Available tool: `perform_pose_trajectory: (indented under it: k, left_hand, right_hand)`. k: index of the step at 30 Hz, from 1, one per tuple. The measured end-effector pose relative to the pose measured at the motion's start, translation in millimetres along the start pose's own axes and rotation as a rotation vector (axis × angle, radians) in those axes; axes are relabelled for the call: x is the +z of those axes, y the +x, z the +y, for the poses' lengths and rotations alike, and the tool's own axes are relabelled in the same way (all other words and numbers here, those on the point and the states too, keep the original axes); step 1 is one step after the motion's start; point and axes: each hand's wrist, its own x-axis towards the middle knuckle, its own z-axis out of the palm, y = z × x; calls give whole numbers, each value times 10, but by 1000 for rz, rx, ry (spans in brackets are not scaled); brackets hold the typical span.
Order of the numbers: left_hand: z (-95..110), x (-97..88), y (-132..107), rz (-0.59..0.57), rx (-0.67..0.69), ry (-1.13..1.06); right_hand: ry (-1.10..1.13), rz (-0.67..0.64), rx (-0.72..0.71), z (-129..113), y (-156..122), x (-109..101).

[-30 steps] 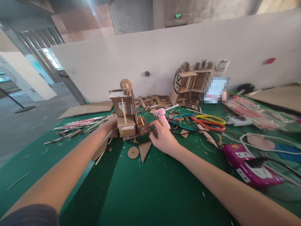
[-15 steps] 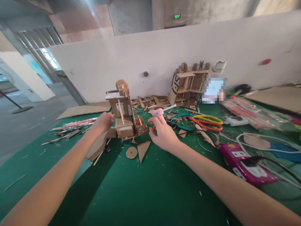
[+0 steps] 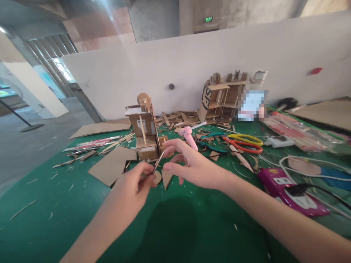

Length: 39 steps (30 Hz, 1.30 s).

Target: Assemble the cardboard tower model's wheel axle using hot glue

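My left hand (image 3: 138, 182) pinches a thin stick (image 3: 158, 162) between thumb and fingertips; the stick slants up to the right. My right hand (image 3: 189, 160) is beside its upper end, fingers curved and apart, with nothing seen held in them. Behind the hands stands a cardboard model (image 3: 146, 128) with a round piece on top and a stick across its front. A cardboard disc (image 3: 157, 178) and a triangular cardboard piece (image 3: 167, 178) lie under the hands, partly hidden. Just behind my right hand is a pink glue gun (image 3: 187, 136) with a white glue stick in it.
To the right are pliers with yellow and orange handles (image 3: 244, 140), a magenta power strip (image 3: 290, 191) and tangled cables. A cardboard shelf-like model (image 3: 216, 98) stands by the white wall. A flat cardboard sheet (image 3: 109, 164) and thin wooden sticks (image 3: 117, 142) lie left. Cardboard scraps (image 3: 178, 119) are heaped behind.
My left hand has come from the model's left side to its front, now with the thin stick showing. My right hand has moved left and nearer, away from the glue gun.
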Motion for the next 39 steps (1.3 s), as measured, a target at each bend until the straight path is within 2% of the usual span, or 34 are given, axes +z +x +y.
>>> perform_pose_trajectory:
  k: [1, 2, 3, 5, 7, 10, 11, 12, 13, 14, 17, 20, 23, 27, 31, 35, 39]
  left_hand:
    - [90, 129, 31, 16, -10, -120]
    - [166, 245, 64, -25, -24, -258]
    - [225, 346, 93, -69, -28, -369]
    - [289, 493, 130, -126, -45, -454]
    - [294, 550, 148, -135, 5, -371]
    - [257, 453, 203, -60, 224, 36]
    - [248, 386, 239, 26, 299, 198]
    - [246, 313, 286, 173, 361, 310]
    - [250, 241, 342, 261, 403, 377]
    - [258, 178, 404, 288, 439, 405]
    - [277, 86, 588, 183, 446, 519]
    - [213, 143, 710, 76, 369, 662]
    - [76, 259, 752, 31, 344, 651]
    - [-54, 348, 759, 61, 321, 574]
    - [-75, 331, 780, 75, 304, 525]
    - [-85, 310, 794, 53, 342, 411]
    - [-106, 346, 796, 86, 363, 387]
  right_hand:
    - [111, 88, 35, 39, -19, 57]
    - [211, 172, 88, 83, -39, 112]
    - [282, 190, 152, 127, -62, 160]
    - [349, 120, 275, 201, -112, 224]
    - [374, 112, 314, 243, -153, 230]
    - [383, 245, 293, 272, -155, 139]
    - [352, 292, 300, 284, -139, 97]
    - [293, 334, 313, 303, -118, 59]
    - [205, 360, 324, 327, -96, 29]
    - [97, 367, 321, 357, -75, 11]
    - [-168, 334, 281, 455, -41, 30]
    - [-355, 265, 248, 531, -47, 102]
    - [-513, 226, 216, 567, -61, 142]
    - [-560, 207, 224, 558, -62, 149]
    - [-580, 189, 247, 530, -67, 163]
    - [-588, 188, 244, 536, -71, 170]
    - [-596, 201, 247, 555, -63, 162]
